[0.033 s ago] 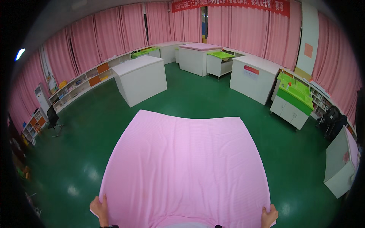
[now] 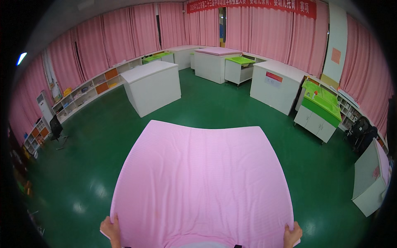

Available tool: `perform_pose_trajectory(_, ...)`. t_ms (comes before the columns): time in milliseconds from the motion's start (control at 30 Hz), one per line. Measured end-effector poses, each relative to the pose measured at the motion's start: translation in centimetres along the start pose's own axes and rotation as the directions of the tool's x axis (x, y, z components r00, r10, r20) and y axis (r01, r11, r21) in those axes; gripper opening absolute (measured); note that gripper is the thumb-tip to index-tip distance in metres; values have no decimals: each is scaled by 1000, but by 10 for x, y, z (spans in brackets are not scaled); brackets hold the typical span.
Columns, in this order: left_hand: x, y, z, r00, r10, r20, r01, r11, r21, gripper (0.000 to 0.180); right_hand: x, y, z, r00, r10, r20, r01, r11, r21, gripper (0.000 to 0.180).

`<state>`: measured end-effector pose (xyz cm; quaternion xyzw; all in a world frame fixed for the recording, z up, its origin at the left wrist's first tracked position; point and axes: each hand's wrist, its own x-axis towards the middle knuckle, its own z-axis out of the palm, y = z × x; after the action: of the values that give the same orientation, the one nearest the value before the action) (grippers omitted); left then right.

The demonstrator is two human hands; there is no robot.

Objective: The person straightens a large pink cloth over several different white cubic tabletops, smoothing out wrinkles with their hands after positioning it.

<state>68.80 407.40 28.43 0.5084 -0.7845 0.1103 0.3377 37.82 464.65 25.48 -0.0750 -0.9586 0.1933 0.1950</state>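
A pink sheet with faint stripes is spread over a flat, table-like top in front of me. Its far corners look smooth, while loose creases run from the middle down to the near edge. My left hand is closed on the sheet at the near left corner, thumb on the upper side. At the near right corner my right hand grips the sheet the same way. The fingers under the edge are mostly hidden on both sides. What supports the sheet is covered.
Green floor surrounds the sheet. Ahead stand a white cabinet table, another with a pink top, and a third at right. A green-topped wheeled unit and a white panel-sided table are farther right. Low shelves line the left wall.
My left hand has shifted slightly right with the sheet's near left corner. The right hand stays almost in place, and the sheet's far edge has barely moved left.
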Motion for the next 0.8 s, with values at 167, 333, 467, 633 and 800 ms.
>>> perform_pose_trajectory(167, 91, 82, 80, 996, 50, -71, -48, 998, 32, 45, 102, -122, 68, 989, -116, -93, 120, 992, 38, 27)
perform_pose_trajectory(333, 173, 140, 151, 988, 120, -101, -121, 993, 4, 44, 170, -194, 132, 981, -123, -152, 132, 990, 50, 27)
perform_pose_trajectory(467, 207, 170, 209, 995, 30, -93, -31, 999, -10, 43, 220, -277, 161, 991, -107, -85, 103, 994, -47, 31)
perform_pose_trajectory(633, 317, 253, 290, 978, 36, -206, -36, 999, 3, 46, 306, -365, 253, 978, -146, -150, 151, 988, 24, 32)
perform_pose_trajectory(800, 421, 328, 357, 972, 100, -213, -102, 995, 5, 45, 397, -501, 307, 968, -206, -146, 229, 960, 159, 35)
